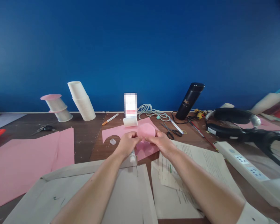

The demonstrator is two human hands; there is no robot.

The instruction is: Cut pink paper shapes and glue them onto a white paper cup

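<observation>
Both hands grip a round piece of pink paper point(146, 130) by its lower edge, tilted up in front of me. My left hand point(128, 143) pinches it at the left, and my right hand point(162, 142) at the right. Beneath the hands lies a pink sheet point(112, 132) with a curved cut-out. A small white cup point(130, 122) is just behind my left hand, in front of a phone point(130, 104) with a blurred screen. Under my left hand, a white nozzle-like tip point(132, 157) shows; the rest is hidden. A small translucent cap-like piece point(113, 142) lies to the left.
Black scissors point(171, 132), an orange-and-white utility knife point(110, 119) and a coiled cable point(151, 111) lie around the hands. Stacked paper cups point(81, 101) and a paired-cup piece point(59, 109) stand left. A black flask point(190, 101), headset point(233, 123) and power strip point(241, 163) are right.
</observation>
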